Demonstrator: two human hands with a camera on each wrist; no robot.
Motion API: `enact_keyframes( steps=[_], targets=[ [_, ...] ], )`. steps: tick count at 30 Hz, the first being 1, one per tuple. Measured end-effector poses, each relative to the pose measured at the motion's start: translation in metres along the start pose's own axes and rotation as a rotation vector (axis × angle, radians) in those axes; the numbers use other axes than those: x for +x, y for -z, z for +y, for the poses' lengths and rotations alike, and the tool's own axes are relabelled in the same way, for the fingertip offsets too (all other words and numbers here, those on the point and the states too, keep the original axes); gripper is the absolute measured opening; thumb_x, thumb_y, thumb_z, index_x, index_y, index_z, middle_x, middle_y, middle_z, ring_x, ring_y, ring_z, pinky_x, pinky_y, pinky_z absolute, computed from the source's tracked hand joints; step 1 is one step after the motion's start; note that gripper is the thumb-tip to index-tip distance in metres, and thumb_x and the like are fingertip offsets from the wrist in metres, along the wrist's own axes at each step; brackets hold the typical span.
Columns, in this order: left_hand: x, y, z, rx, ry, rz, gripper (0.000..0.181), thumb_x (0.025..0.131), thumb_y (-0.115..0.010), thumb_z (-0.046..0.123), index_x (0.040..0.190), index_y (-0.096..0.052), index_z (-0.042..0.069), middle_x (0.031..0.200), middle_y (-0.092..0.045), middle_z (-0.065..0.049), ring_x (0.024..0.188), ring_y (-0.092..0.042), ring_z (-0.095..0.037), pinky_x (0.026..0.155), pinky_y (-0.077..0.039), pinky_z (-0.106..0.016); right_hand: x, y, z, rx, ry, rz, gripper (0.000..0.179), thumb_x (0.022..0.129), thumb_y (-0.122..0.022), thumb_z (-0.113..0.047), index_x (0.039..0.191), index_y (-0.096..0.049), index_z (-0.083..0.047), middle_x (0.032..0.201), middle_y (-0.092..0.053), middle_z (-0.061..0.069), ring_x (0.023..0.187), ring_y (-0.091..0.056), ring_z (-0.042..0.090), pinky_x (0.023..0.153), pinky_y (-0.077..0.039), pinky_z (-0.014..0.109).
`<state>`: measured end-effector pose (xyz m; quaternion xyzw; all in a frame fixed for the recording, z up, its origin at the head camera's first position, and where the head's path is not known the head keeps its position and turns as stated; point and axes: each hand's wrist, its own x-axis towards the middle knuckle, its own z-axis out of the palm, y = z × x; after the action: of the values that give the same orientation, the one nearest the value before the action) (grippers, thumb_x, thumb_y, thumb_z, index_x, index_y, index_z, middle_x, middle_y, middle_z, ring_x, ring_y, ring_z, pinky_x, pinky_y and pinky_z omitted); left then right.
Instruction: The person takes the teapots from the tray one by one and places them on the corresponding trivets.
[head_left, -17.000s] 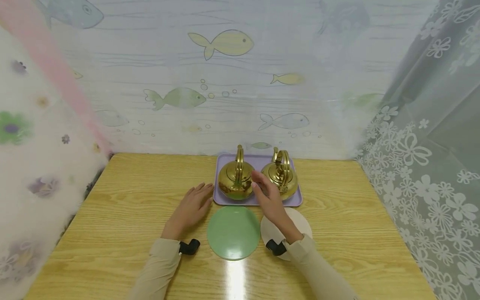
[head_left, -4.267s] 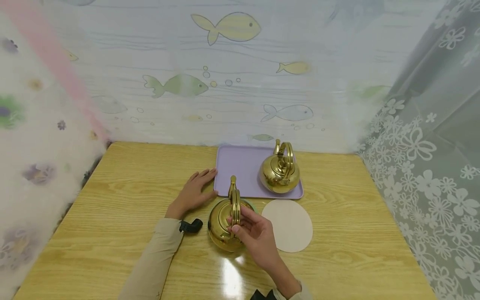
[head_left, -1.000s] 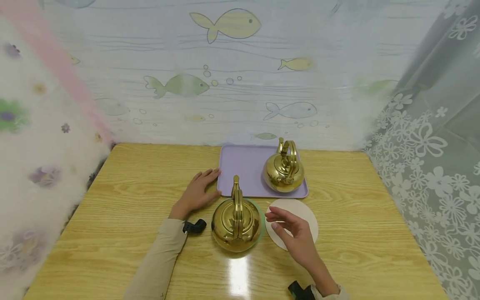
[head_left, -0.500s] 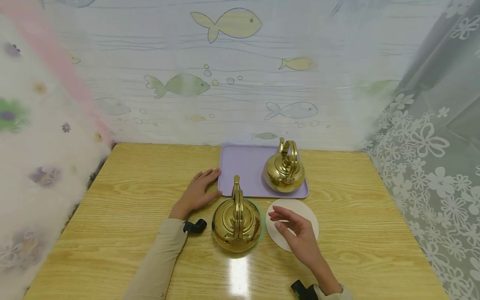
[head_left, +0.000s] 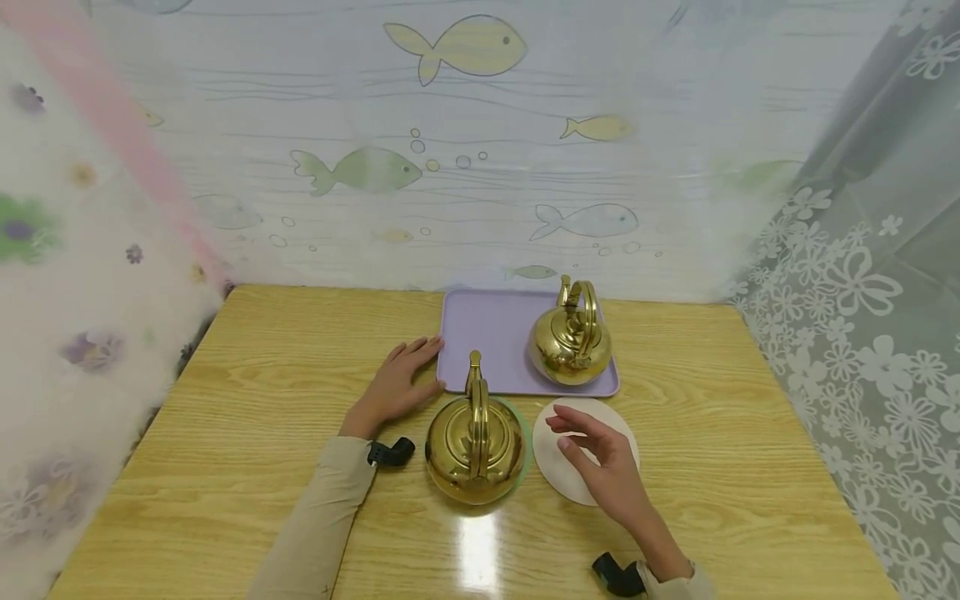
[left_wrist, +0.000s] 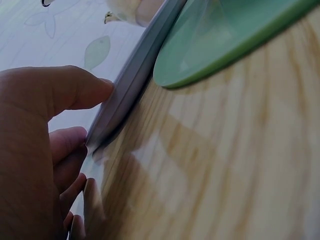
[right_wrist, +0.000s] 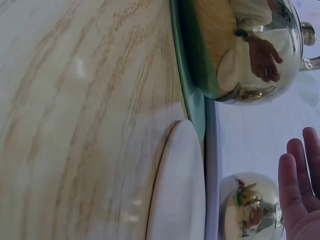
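Observation:
A brass-coloured kettle stands upright on a round green mat, covering most of it. Another such kettle sits on the right side of a lilac tray behind. My left hand lies on the table with fingers extended; in the left wrist view its thumb and fingertips touch the tray's rim. Holding nothing, my right hand hovers over a round cream mat, its fingers loosely bent. The right wrist view shows these fingers apart from both kettles.
The wood-grain table meets a fish-patterned curtain along its back edge. A lace-flowered grey curtain hangs at the right, a flowered one at the left. Black wrist cameras sit on both sleeves.
The left kettle went from the tray onto the green mat, carried by my right hand. That hand has since let go and drifted right over the cream mat. My left hand stays beside the tray.

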<state>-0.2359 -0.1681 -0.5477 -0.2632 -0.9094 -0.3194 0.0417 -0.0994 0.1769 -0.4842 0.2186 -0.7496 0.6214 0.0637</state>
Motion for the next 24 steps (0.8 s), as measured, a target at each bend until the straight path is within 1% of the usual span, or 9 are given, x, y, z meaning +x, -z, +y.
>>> enact_keyframes(
  steps=[4,6,8,11,16,21,24],
  targets=[
    [0.0,0.0,0.0,0.005,0.002,-0.003,0.072,0.094,-0.067,0.036,0.155,-0.043,0.006,0.159,-0.043,-0.012,0.149,-0.035,-0.037,0.126,-0.016,-0.056,0.004,-0.001,0.0,-0.004,0.012,0.004,0.039,0.097,-0.056,0.01,0.136,-0.055,0.013,0.118,-0.069,0.023,0.112,-0.066,0.009,0.093,-0.055,0.02],
    [0.001,0.001,0.001,0.008,0.004,-0.006,0.072,0.094,-0.067,0.036,0.155,-0.043,0.006,0.159,-0.043,-0.012,0.149,-0.035,-0.037,0.126,-0.016,-0.056,0.006,-0.002,0.001,-0.005,0.011,0.017,0.039,0.097,-0.056,0.01,0.136,-0.055,0.012,0.118,-0.068,0.025,0.112,-0.066,0.009,0.092,-0.055,0.02],
    [0.001,0.001,0.002,0.006,0.005,-0.007,0.072,0.094,-0.067,0.036,0.155,-0.043,0.007,0.159,-0.043,-0.011,0.149,-0.035,-0.037,0.126,-0.016,-0.056,0.008,-0.003,0.003,-0.007,0.001,0.034,0.04,0.098,-0.056,0.01,0.137,-0.054,0.012,0.118,-0.066,0.027,0.111,-0.066,0.01,0.092,-0.055,0.019],
    [0.001,0.001,0.002,0.002,0.008,-0.005,0.072,0.094,-0.067,0.036,0.155,-0.043,0.006,0.159,-0.043,-0.011,0.149,-0.035,-0.037,0.126,-0.016,-0.056,0.013,-0.003,0.007,-0.005,-0.035,0.078,0.04,0.099,-0.056,0.008,0.138,-0.054,0.012,0.119,-0.066,0.025,0.109,-0.066,0.009,0.092,-0.055,0.018],
    [0.001,0.001,0.003,0.003,0.012,-0.005,0.072,0.094,-0.067,0.036,0.155,-0.043,0.007,0.159,-0.043,-0.011,0.15,-0.034,-0.037,0.126,-0.016,-0.056,0.022,-0.002,0.011,0.041,-0.088,0.145,0.038,0.1,-0.056,0.004,0.136,-0.054,0.014,0.119,-0.068,0.017,0.109,-0.065,0.005,0.093,-0.054,0.016],
    [0.001,0.002,0.004,0.001,0.019,-0.01,0.073,0.093,-0.067,0.037,0.155,-0.043,0.007,0.159,-0.043,-0.011,0.15,-0.035,-0.036,0.126,-0.016,-0.055,0.029,-0.003,0.013,0.084,-0.088,0.151,0.036,0.1,-0.056,0.004,0.134,-0.052,0.018,0.12,-0.068,0.01,0.11,-0.065,0.006,0.095,-0.053,0.016],
    [0.001,0.001,0.003,0.003,0.028,-0.016,0.072,0.094,-0.066,0.038,0.156,-0.042,0.008,0.16,-0.042,-0.01,0.15,-0.034,-0.035,0.127,-0.015,-0.053,0.031,-0.003,0.015,0.103,-0.086,0.157,0.037,0.101,-0.056,0.004,0.134,-0.051,0.019,0.12,-0.068,0.009,0.11,-0.065,0.007,0.095,-0.053,0.017]
  ],
)
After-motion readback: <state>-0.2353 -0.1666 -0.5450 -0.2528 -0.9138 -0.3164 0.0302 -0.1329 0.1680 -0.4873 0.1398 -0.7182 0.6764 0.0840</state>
